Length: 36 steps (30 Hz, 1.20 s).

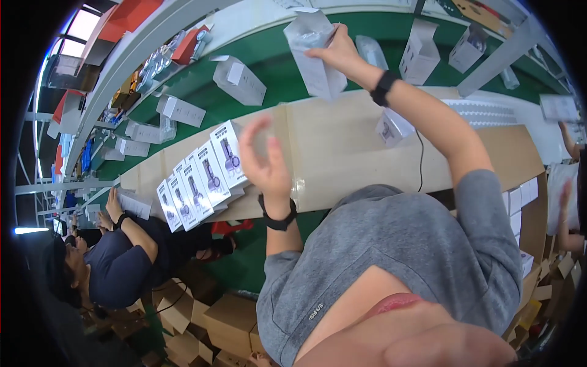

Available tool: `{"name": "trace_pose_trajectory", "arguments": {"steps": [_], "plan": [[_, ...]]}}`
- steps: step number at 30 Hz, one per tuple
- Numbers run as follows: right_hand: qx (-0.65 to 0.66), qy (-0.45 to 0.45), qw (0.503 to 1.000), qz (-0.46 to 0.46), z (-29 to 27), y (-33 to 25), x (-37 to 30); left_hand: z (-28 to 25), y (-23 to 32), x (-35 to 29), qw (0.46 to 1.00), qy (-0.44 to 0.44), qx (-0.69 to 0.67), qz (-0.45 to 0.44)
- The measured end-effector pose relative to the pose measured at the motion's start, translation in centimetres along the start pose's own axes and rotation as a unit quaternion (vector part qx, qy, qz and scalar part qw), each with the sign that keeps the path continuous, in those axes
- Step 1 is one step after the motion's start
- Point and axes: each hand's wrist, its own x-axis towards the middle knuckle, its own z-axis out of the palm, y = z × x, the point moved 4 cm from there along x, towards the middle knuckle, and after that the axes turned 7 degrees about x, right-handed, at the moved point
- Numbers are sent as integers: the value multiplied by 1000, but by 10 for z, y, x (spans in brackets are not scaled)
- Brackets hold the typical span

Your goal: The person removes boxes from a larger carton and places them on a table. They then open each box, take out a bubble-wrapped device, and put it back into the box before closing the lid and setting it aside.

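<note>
Factory packing line, assembly-hall type. Long green work surface (pixel 272 64), belt or mat, can't tell, carries open white cartons (pixel 239 81) spaced along it. Bench (pixel 336 144) beside it is covered in taped cardboard, with printed boxes (pixel 202 174) lined up in an overlapping row. Metal frame (pixel 498 58) runs over the line; small parts (pixel 156 67) crowd a raised shelf at upper left. Co-worker (pixel 119 269) sits at the same line on the left, another person's hand (pixel 565 192) shows far right. Brown cartons (pixel 229 324) pile on the green floor (pixel 244 266). Strip light (pixel 30 230) glows at the left edge.
</note>
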Motion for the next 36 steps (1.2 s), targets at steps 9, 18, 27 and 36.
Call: {"name": "trace_pose_trajectory", "arguments": {"steps": [9,18,27,36], "plan": [[-152,-30,985,81,11,39,36,1,-16,-54,963,-241,64,-102],[-345,-370,842,-188,-71,-49,-111,29,-32,-53,950,-289,33,-111],[-418,-186,886,-73,-128,3,-181,116,-2,-86,913,-408,-20,-3],[-113,-284,951,37,-143,-76,-179,126,2,-73,723,-557,-323,-249]]}}
